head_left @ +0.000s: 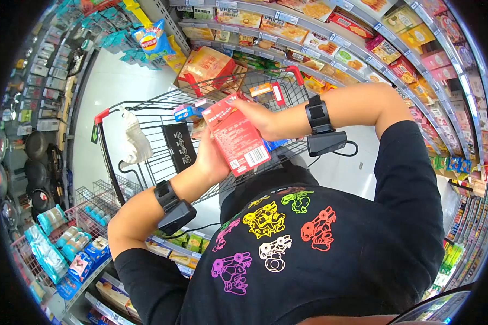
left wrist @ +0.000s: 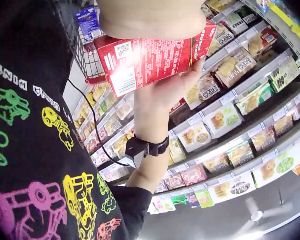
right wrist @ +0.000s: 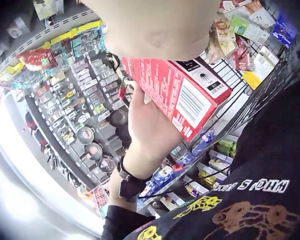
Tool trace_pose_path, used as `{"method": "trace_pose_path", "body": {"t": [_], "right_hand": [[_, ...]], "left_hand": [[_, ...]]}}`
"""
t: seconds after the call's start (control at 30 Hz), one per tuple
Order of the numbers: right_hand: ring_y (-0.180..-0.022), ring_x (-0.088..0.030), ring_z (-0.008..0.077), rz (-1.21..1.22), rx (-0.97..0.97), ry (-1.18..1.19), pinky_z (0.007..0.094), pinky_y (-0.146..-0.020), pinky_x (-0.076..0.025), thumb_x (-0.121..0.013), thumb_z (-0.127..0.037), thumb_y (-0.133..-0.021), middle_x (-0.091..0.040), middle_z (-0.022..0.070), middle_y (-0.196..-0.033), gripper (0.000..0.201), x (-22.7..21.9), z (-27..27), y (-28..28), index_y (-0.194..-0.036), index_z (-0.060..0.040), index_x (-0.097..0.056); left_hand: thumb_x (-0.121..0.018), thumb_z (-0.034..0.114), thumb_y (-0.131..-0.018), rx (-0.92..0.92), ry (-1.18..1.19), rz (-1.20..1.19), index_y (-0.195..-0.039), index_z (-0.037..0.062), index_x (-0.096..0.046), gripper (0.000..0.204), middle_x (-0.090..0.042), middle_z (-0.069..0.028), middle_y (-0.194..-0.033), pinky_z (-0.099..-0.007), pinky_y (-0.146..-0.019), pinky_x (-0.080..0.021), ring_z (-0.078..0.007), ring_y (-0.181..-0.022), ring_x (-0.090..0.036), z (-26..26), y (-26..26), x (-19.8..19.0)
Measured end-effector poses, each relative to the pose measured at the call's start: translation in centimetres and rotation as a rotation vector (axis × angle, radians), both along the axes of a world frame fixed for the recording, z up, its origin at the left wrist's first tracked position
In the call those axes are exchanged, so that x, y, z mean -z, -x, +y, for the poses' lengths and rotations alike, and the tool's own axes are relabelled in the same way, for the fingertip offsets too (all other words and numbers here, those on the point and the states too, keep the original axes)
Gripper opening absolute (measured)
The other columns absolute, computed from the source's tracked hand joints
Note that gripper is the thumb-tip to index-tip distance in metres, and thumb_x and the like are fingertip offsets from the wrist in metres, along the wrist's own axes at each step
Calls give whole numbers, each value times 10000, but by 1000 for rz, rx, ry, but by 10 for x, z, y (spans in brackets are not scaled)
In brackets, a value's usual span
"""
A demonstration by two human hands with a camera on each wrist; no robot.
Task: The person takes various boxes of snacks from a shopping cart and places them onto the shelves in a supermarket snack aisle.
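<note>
A red box (head_left: 237, 140) with white print and a barcode is held up between both hands over the shopping cart, its printed back facing up. My left hand (head_left: 211, 156) grips its left edge, the fingers hidden underneath. At the upper right edge my right hand (head_left: 257, 116) holds it, with the thumb near the top. In the right wrist view the red box (right wrist: 172, 95) shows its barcode and a black end panel, with the left hand (right wrist: 150, 120) along its side. The left wrist view shows the right hand (left wrist: 172, 92) at the box's lower side.
Under the hands stands a wire shopping cart (head_left: 146, 108) with red corners, holding several small boxes. A white bag (head_left: 136, 138) hangs at its left. Shelves of packaged snacks (head_left: 331, 40) curve along the right, and pans (head_left: 36, 146) hang at the left. A large red-and-tan carton (head_left: 207, 67) sits beyond the cart.
</note>
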State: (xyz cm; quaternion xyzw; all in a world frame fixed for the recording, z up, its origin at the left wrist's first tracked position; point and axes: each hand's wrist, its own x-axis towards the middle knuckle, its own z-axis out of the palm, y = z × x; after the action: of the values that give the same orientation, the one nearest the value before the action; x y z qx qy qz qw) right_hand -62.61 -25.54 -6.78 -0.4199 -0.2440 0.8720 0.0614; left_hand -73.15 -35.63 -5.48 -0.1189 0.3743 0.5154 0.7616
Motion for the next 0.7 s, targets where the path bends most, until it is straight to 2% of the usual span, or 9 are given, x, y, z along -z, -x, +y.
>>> {"method": "trace_pose_path", "body": {"t": [0.07, 0.2, 0.43, 0.57, 0.7], "right_hand": [[-897, -635, 188, 18, 19, -24, 330, -817, -506, -462, -328, -912, -643, 82, -1025, 309, -13, -2, 5, -1089, -92, -554], [-884, -638, 195, 169, -17, -44, 342, -804, -512, -469, -337, -906, -644, 88, -1008, 310, -25, -4, 10, -1083, -96, -553], [-844, -641, 185, 72, -24, -180, 331, -772, -514, -492, -332, -886, -647, 92, -988, 326, -38, -12, 20, -1066, -70, -562], [-820, -644, 183, 42, -35, -279, 325, -754, -513, -511, -336, -870, -654, 88, -959, 338, -50, -11, 27, -1058, -61, -565], [-814, -643, 175, 89, -33, -363, 319, -736, -512, -511, -352, -864, -655, 97, -936, 352, -81, -10, 34, -1028, -47, -572]], "left_hand": [[-308, 556, -904, -5, -49, 21, -1278, 118, -443, 592, -524, -93, -1255, -458, -987, -387, -266, -1131, -522, -3, 2, -14], [-301, 532, -910, -32, -71, 32, -1281, 113, -439, 577, -515, -98, -1267, -459, -996, -379, -267, -1145, -513, -8, 8, -29], [-266, 511, -923, -30, -113, 112, -1274, 112, -437, 558, -529, -113, -1238, -455, -971, -410, -271, -1117, -533, -14, 6, -63], [-255, 506, -929, -58, -99, 167, -1258, 113, -452, 549, -544, -103, -1220, -448, -960, -419, -261, -1096, -546, -13, 13, -66], [-254, 477, -930, -100, -102, 262, -1216, 107, -483, 521, -572, -95, -1181, -436, -953, -422, -253, -1068, -561, -11, 20, -82]]}}
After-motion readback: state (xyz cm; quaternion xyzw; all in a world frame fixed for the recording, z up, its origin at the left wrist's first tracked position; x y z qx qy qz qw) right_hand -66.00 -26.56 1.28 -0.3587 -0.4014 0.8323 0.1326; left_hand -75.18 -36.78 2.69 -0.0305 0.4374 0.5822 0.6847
